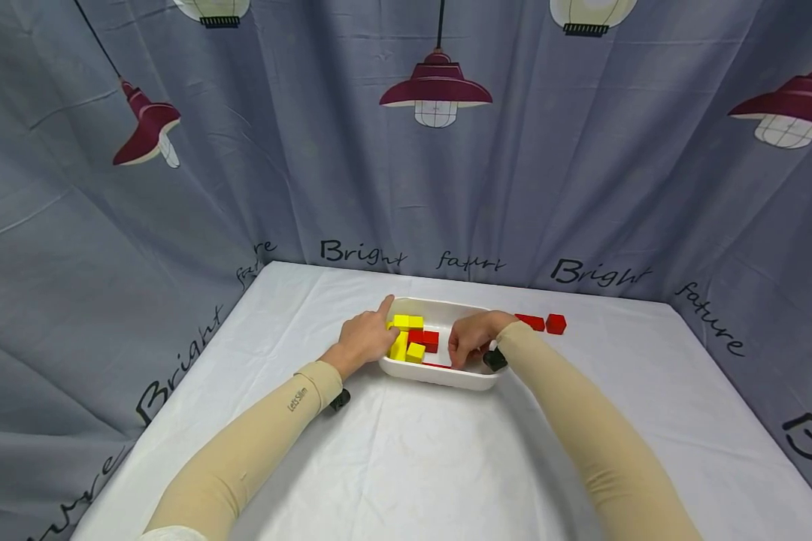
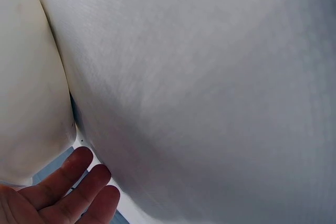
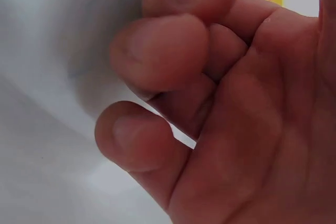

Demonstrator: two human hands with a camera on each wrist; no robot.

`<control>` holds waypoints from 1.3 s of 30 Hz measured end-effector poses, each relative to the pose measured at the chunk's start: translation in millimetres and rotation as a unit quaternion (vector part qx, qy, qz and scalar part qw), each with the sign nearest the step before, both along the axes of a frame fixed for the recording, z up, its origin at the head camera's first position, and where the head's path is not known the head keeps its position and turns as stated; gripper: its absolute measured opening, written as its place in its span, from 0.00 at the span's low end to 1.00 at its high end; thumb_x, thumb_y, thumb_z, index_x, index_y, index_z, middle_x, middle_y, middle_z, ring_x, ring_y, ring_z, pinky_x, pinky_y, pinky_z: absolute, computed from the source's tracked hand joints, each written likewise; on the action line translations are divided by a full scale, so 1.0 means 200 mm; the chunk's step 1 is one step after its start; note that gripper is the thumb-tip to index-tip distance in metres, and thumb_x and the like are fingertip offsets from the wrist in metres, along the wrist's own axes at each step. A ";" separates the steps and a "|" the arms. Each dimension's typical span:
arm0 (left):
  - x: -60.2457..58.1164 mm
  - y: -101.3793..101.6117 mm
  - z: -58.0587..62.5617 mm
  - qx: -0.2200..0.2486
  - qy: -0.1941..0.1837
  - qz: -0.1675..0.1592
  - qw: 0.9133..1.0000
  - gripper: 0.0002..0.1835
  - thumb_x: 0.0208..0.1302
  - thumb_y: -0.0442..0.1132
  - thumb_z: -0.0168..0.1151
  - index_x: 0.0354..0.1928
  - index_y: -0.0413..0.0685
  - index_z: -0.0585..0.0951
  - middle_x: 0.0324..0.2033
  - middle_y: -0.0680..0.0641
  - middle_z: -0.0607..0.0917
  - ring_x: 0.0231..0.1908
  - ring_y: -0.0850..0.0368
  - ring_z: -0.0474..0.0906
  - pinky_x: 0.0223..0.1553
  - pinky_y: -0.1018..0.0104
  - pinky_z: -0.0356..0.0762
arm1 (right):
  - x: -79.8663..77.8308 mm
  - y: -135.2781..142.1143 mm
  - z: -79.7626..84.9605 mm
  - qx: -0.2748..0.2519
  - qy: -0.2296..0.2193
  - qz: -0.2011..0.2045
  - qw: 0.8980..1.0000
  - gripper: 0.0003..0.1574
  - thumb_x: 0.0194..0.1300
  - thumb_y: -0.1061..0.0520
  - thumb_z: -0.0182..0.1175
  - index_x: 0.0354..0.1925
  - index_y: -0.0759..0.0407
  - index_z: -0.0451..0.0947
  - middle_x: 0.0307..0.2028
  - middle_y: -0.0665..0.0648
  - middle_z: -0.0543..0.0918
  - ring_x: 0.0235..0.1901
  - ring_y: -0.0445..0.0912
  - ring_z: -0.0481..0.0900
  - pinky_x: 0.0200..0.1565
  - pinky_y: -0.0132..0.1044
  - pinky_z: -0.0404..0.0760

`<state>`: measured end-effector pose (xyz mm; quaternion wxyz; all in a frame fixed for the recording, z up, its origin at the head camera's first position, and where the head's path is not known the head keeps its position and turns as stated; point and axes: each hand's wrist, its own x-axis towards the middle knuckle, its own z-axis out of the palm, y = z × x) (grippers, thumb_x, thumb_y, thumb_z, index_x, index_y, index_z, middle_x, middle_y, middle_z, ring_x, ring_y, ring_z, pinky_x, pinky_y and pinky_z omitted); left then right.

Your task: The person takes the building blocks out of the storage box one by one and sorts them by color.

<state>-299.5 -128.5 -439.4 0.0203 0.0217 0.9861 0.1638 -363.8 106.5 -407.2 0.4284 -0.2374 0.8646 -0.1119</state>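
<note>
A: Layout, big to small?

B: Blue-grey printed fabric curtain [image 1: 406, 188] behind the shallow white rectangular tray, plastic by the look [image 1: 444, 375]. White cloth-covered table [image 1: 433, 466] under it.

A: What's steadying it?

B: Left hand [image 1: 368, 336], at the tray's left end. Thumb over the wall, index straight along the rim, other fingers loose outside. Light hold on the tray only; probably there to stop it sliding.

A: And the other?

B: Right hand [image 1: 472, 336] dips into the tray's right half, fingers curled down. Fingertips hidden, can't tell if they pinch anything. Bent wrist likely just clears the wall.

A: Blocks?

B: Red bar-shaped block [image 1: 531, 322] and red chunky block [image 1: 555, 324] sit outside, right of the tray. Yellow rectangular blocks [image 1: 398, 346] bunch at its left end, red rectangular blocks [image 1: 423, 340] right against them; packed close, presumably to save floor. Thin red strip [image 1: 437, 366] shows at its front wall, just beside the right fingertips.
</note>
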 end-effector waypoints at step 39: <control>0.00 0.00 0.00 0.003 0.003 0.000 1.000 0.38 0.72 0.54 0.49 0.80 0.59 0.51 0.51 0.41 0.85 0.39 0.49 0.81 0.43 0.51 0.81 | -0.03 0.01 -0.02 -0.051 0.015 -0.028 0.998 0.19 0.53 0.54 0.75 0.43 0.53 0.81 0.27 0.51 0.74 0.28 0.45 0.71 0.36 0.35 0.68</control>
